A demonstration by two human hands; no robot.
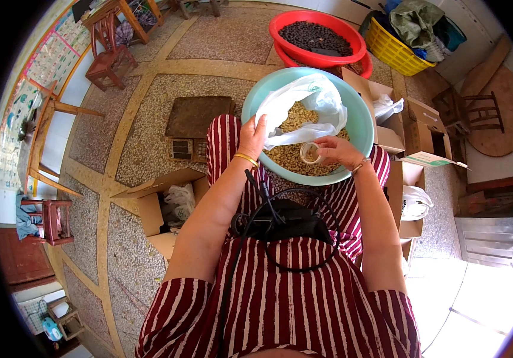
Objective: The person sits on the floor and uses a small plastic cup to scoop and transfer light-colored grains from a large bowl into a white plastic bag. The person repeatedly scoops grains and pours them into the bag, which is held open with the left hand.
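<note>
A large pale-green basin rests in front of me between my knees, with many small yellowish kernels in it. My left hand grips the edge of a white plastic bag, whose mouth gapes over the basin. Through that mouth more kernels show. In my right hand is a small round cup, tilted so its opening faces me, just below the bag's lower edge. Some kernels seem to be inside the cup. The fingers of my right hand curl around its right side.
Beyond the basin stand red basins with dark pieces and a yellow basket of cloth. Cardboard boxes with white bags line my right; another box sits left. A low wooden stool stands left of the basin.
</note>
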